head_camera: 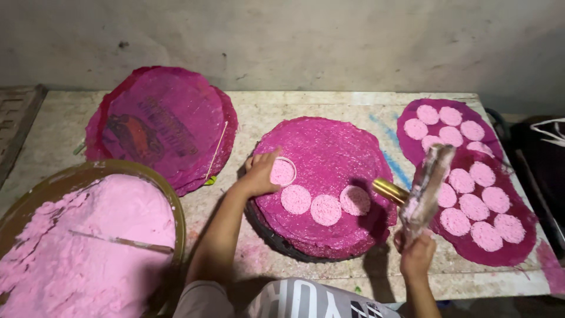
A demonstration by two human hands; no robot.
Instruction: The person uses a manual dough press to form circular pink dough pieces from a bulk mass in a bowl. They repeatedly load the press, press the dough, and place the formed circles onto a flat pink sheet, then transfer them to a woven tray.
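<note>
The left hand (259, 175) rests on a round magenta mat (335, 147) at the middle of the pale stone table (282, 106), its fingers curled around a small white ring mould (283, 172) filled with pink powder — the ring sits flat on the mat. Just beside it lie three pressed pink discs (325, 207) in a curved row. The right hand (416, 254) is closed around the handle of a powder-caked flat wooden tool (426, 188), held upright near the mat's right edge, with a brass-coloured cylinder (389, 190) jutting out beside it. Further right, two magenta mats (518, 247) carry many more pink discs. At the left stands a wide brown bowl (170, 200) heaped with pink powder (88, 235) — behind it, a stack of round reddish-purple sheets (159, 123).
</note>
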